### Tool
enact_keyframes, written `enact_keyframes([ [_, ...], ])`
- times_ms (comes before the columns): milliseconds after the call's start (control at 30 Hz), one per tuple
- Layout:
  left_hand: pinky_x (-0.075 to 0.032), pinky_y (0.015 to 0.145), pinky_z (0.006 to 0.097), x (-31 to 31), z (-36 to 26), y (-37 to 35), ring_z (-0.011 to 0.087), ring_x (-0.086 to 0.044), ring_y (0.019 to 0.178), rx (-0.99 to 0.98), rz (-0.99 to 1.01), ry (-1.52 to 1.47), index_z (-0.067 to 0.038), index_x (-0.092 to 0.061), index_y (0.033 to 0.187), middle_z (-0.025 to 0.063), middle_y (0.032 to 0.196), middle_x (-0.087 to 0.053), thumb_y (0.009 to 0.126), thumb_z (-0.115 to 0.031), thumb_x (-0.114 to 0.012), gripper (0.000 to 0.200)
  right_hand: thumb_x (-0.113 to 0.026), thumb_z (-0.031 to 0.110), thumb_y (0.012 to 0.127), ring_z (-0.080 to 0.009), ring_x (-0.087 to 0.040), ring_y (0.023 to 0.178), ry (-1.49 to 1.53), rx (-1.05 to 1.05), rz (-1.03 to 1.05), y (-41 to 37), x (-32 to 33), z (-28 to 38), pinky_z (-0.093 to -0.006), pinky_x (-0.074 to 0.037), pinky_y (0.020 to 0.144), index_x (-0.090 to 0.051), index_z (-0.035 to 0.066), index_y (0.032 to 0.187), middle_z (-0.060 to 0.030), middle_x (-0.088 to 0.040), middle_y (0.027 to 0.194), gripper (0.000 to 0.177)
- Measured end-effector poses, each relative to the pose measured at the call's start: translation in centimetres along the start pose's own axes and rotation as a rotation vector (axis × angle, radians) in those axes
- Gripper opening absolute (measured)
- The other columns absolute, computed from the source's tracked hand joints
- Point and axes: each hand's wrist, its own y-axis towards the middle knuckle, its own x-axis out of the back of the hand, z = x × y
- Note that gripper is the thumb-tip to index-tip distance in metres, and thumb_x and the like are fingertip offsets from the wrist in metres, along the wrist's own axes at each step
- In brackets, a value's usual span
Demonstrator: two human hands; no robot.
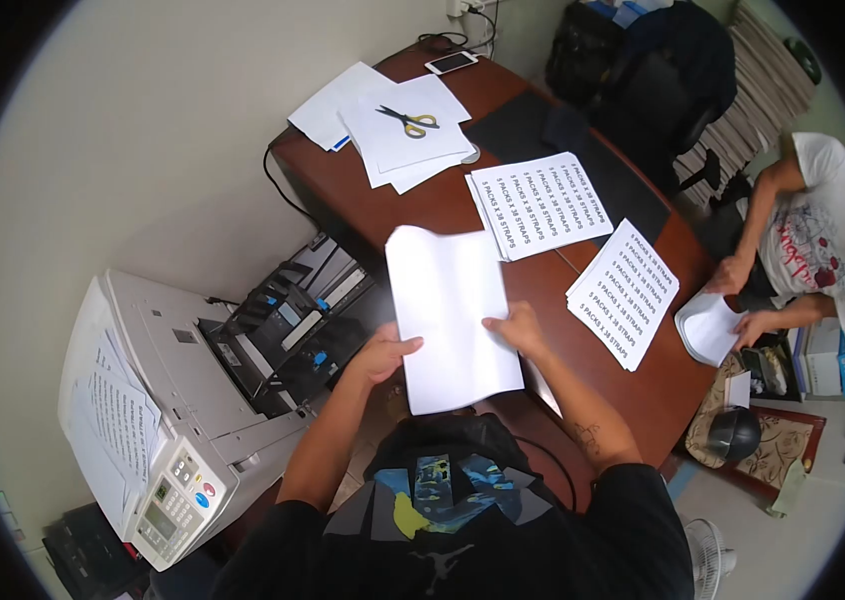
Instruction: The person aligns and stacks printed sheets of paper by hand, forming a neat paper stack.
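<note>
White blank paper [451,310] is held up in front of my body, its top edge slightly curled. My left hand [390,352] grips its left edge, thumb on the face. On the right edge, my right hand [517,328] pinches it the same way. Beyond the paper, on the brown desk [368,203], lie a stack of printed sheets [541,205] and a second printed stack [625,294]. Scissors with yellow handles [411,122] rest on blank sheets [403,160] near the wall side.
At left stands a copier [198,350] with its side open and printed papers [123,415] on top. A phone [452,63] lies at the desk's far end. Across the desk, another person [811,240] holds white sheets [711,328]. An office chair [658,90] stands beyond.
</note>
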Motion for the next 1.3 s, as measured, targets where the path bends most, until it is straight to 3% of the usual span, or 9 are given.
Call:
enact_keyframes([
  [233,-0.048,0.097,0.0384,1.8,-0.6,3.2,0.0265,-0.063,0.107,0.041,-0.221,0.073,0.006,-0.052,0.127,0.0159,0.121,-0.062,0.089,0.0,-0.06,0.039,-0.069,0.001,0.081,-0.0128,-0.063,0.07,0.174,0.544,-0.257,-3.1,-2.0,-1.2,-0.0273,-0.051,0.066,-0.069,-0.001,0.105,-0.0075,-0.072,0.087,0.024],
  [500,-0.045,0.095,0.0322,2.3,0.9,4.1,0.0225,-0.06,0.108,-0.245,-0.13,0.874,0.003,-0.048,0.133,0.0141,0.12,-0.062,0.08,0.01,-0.057,0.054,-0.07,0.011,0.082,-0.0276,-0.068,0.082,0.232,-0.07,0.038,0.8,-0.4,-0.6,-0.0373,-0.053,0.074,-0.063,-0.006,0.106,-0.0192,-0.07,0.095,0.031],
  [533,-0.046,0.094,0.0326,1.8,0.9,4.2,0.0248,-0.061,0.108,-0.199,-0.159,0.569,0.002,-0.047,0.133,0.0153,0.12,-0.062,0.081,0.007,-0.058,0.053,-0.07,0.011,0.082,-0.0276,-0.068,0.082,0.229,-0.066,0.035,1.0,-0.7,-1.2,-0.0373,-0.053,0.074,-0.063,-0.006,0.106,-0.0192,-0.07,0.095,0.031],
  [633,-0.049,0.091,0.0341,1.4,-1.0,5.1,0.022,-0.062,0.105,0.24,-0.319,0.03,0.001,-0.05,0.127,0.0149,0.117,-0.062,0.085,0.006,-0.06,0.043,-0.071,0.013,0.08,-0.0294,-0.069,0.078,-0.289,0.43,-0.227,-0.1,-2.3,-1.8,-0.0392,-0.053,0.07,-0.064,-0.002,0.108,-0.0204,-0.07,0.085,0.033],
  [767,-0.051,0.093,0.0383,2.6,3.5,7.0,0.0263,-0.062,0.106,-0.097,-0.511,0.382,0.001,-0.049,0.127,0.014,0.121,-0.061,0.094,-0.01,-0.059,0.036,-0.071,0.018,0.08,-0.029,-0.069,0.074,-0.371,0.549,-0.326,2.0,-1.8,-0.5,-0.0415,-0.053,0.069,-0.062,-0.002,0.112,-0.0186,-0.07,0.082,0.038],
  [833,-0.05,0.094,0.0387,2.0,2.4,5.6,0.0264,-0.061,0.108,-0.146,-0.396,0.237,0.001,-0.047,0.13,0.0155,0.121,-0.06,0.095,-0.012,-0.059,0.04,-0.069,0.019,0.083,-0.032,-0.069,0.082,0.439,-0.057,0.039,4.6,-0.1,-0.5,-0.0429,-0.054,0.078,-0.058,-0.004,0.118,-0.0189,-0.069,0.099,0.043],
  [900,-0.049,0.095,0.0391,1.7,1.2,4.9,0.0265,-0.06,0.111,-0.197,-0.285,0.087,0.002,-0.045,0.132,0.0169,0.121,-0.06,0.095,-0.013,-0.059,0.043,-0.07,0.017,0.083,-0.0266,-0.068,0.087,0.682,-0.147,0.291,4.8,0.9,-1.0,-0.0395,-0.054,0.082,-0.057,-0.006,0.118,-0.0161,-0.068,0.106,0.043],
  [1200,-0.052,0.09,0.0418,3.9,0.6,8.0,0.035,-0.065,0.1,0.311,-0.48,0.013,0.002,-0.05,0.131,0.0221,0.117,-0.063,0.093,-0.017,-0.061,0.043,-0.063,0.014,0.084,-0.045,-0.063,0.088,-0.348,0.475,-0.18,2.0,-2.4,-0.2,-0.0476,-0.05,0.076,-0.057,0.005,0.113,-0.0271,-0.065,0.097,0.03],
  [1300,-0.049,0.084,0.052,-1.5,0.4,6.4,0.0473,-0.063,0.093,-0.077,-0.708,1.212,0.002,-0.055,0.114,0.0291,0.1,-0.065,0.087,-0.018,-0.065,0.035,-0.065,0.017,0.083,-0.0378,-0.066,0.082,-0.158,0.256,-0.099,3.8,-2.7,1.5,-0.0469,-0.05,0.074,-0.06,-0.001,0.112,-0.0218,-0.068,0.093,0.034],
])
